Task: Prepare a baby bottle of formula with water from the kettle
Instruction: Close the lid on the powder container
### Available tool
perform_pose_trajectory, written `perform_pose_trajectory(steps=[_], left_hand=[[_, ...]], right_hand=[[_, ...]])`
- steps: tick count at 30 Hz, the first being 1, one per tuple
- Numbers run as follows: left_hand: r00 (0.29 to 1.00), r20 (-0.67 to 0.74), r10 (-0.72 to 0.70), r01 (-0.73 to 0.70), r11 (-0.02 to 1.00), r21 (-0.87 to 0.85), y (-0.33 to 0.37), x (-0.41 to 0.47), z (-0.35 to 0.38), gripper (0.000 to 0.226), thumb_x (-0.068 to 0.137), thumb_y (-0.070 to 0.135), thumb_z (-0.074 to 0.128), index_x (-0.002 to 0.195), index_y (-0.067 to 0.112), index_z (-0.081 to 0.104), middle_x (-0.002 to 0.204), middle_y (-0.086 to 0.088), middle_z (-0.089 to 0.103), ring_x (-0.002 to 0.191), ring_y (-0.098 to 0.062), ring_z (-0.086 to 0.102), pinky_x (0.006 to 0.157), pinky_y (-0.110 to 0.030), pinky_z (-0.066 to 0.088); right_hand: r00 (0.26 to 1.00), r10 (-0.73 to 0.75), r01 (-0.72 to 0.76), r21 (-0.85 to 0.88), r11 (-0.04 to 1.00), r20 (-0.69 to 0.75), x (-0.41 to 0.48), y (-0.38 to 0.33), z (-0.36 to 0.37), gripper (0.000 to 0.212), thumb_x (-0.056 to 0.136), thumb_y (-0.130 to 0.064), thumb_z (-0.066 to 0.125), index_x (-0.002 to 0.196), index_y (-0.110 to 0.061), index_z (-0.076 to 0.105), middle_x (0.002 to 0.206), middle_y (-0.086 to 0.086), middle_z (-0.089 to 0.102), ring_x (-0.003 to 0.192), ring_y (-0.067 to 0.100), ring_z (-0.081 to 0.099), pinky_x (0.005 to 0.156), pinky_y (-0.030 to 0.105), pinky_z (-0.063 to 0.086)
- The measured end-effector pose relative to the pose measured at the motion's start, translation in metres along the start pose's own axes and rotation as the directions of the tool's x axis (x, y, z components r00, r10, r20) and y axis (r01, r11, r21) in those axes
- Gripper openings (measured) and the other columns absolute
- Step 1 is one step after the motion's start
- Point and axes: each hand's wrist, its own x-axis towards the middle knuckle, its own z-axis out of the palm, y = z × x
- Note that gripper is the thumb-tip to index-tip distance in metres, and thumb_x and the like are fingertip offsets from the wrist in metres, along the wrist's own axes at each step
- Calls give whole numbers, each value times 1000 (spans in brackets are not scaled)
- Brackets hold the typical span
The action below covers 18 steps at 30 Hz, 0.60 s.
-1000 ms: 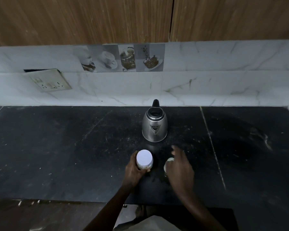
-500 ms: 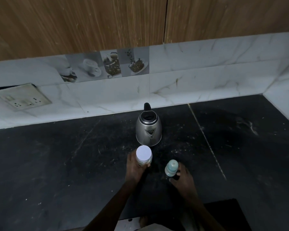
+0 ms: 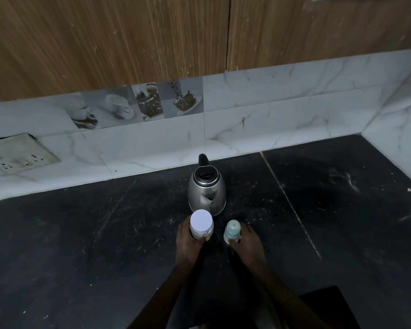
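Observation:
A steel kettle [image 3: 206, 194] with a black lid and handle stands on the black counter [image 3: 81, 233], near the wall. Just in front of it stands a jar with a white lid [image 3: 201, 223], and my left hand [image 3: 188, 243] is wrapped around its side. To the right of the jar stands a small baby bottle with a pale teal cap [image 3: 233, 230]. My right hand [image 3: 248, 245] grips the bottle from the right and behind. Both containers stand upright with their tops on.
A white marble backsplash [image 3: 259, 119] runs behind the counter, and a side wall [image 3: 401, 138] closes off the right. A socket plate [image 3: 17, 157] sits on the wall at the left. Wooden cabinet doors [image 3: 152, 39] hang above.
My right hand came down from over the bottle and closed around its side. The left hand stayed on the jar. The view shifted to the right and tilted.

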Motion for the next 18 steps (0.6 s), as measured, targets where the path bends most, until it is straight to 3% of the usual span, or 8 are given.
perform_pose_trajectory(steps=[6, 13, 18], left_hand=[[999, -5, -36, 35, 997, -63, 4, -5, 1, 83, 70, 8, 91, 144, 16, 55, 139, -3, 63, 126, -17, 57, 104, -32, 45], [995, -23, -96, 95, 995, -40, -8, -6, 9, 87, 74, 20, 86, 148, 39, 44, 145, 5, 61, 134, -21, 58, 105, -50, 56], [992, -30, -125, 123, 989, -82, -10, -10, 16, 90, 76, 22, 86, 151, 38, 41, 149, 3, 59, 137, -21, 57, 107, -50, 55]], right_hand=[[1000, -21, 21, -6, 1000, -1, 23, -17, 8, 61, 79, -27, 83, 135, -16, 63, 128, 11, 67, 116, 35, 65, 93, 42, 53], [999, -37, 37, 3, 999, 4, 36, -24, 14, 58, 77, -27, 82, 132, -18, 64, 125, 9, 69, 115, 34, 66, 89, 40, 52], [999, -30, 31, -15, 999, 32, 42, -28, 13, 60, 78, -24, 83, 133, -14, 62, 127, 12, 68, 117, 37, 65, 89, 41, 52]])
